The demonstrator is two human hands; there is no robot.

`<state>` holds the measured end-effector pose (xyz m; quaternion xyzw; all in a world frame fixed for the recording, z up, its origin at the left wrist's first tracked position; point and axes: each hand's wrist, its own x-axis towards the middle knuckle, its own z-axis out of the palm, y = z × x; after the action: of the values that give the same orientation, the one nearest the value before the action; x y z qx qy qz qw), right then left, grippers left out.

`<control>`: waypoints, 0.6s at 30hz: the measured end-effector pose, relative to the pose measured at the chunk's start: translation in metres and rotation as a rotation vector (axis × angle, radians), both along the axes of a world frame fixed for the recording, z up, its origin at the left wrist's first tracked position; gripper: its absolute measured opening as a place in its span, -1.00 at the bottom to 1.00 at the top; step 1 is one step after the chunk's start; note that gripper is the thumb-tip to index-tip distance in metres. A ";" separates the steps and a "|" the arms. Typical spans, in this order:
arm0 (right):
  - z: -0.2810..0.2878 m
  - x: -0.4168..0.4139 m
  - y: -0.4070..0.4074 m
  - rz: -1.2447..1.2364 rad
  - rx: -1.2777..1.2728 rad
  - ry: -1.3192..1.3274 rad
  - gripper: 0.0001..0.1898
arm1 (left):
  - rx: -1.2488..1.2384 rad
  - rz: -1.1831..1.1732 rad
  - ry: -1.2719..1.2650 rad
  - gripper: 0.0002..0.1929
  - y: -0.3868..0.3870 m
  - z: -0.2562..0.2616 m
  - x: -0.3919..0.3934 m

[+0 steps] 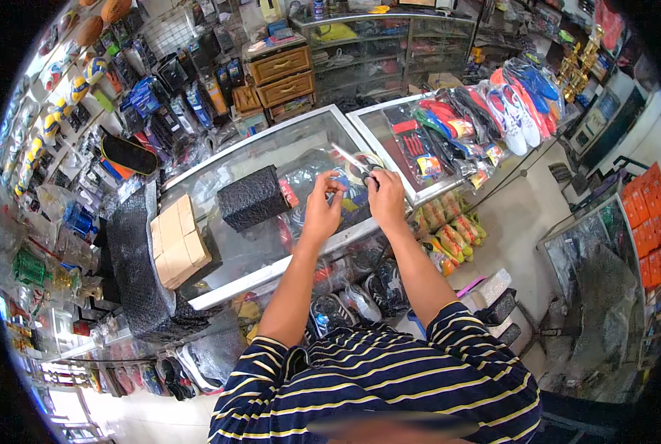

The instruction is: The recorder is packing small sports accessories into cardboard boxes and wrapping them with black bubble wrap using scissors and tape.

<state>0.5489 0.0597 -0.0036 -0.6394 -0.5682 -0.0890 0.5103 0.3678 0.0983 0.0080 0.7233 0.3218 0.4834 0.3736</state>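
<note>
My right hand (387,197) is closed on the dark handle of a pair of scissors (354,159), whose blades point up and left over the glass counter. Behind it, a roll of clear tape (363,168) lies on the glass. To the left, my left hand (323,206) is raised with curled fingers, thumb and forefinger near each other; whether something thin is between them cannot be told. A box-shaped package in black bubble wrap (252,198) rests left of my left hand, with a red strip at its right end. A brown cardboard box (178,242) sits farther left.
The counter's metal frame (286,277) runs along its near edge. Black bubble wrap (136,266) drapes over the left end. Bagged shoes (516,119) and packaged socks (419,150) cover the right-hand counter. Shoes (358,299) stand on shelves below the counter.
</note>
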 end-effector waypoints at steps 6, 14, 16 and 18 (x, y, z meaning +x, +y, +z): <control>0.012 -0.005 -0.005 0.054 0.033 -0.057 -0.78 | 0.073 0.020 0.017 -0.53 -0.002 0.003 -0.002; 0.018 0.005 -0.011 0.350 -0.032 0.005 -0.75 | 0.025 -0.057 0.037 -0.55 -0.003 0.006 -0.001; 0.014 0.006 -0.008 0.400 -0.049 0.055 -0.82 | 0.002 -0.075 0.049 -0.55 -0.002 0.004 -0.002; 0.012 0.008 -0.006 0.398 -0.057 0.080 -0.85 | -0.003 -0.068 0.044 -0.54 -0.001 0.003 -0.002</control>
<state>0.5569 0.0535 0.0089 -0.5317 -0.6651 0.0551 0.5215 0.3662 0.0973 0.0110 0.7437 0.3059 0.4539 0.3838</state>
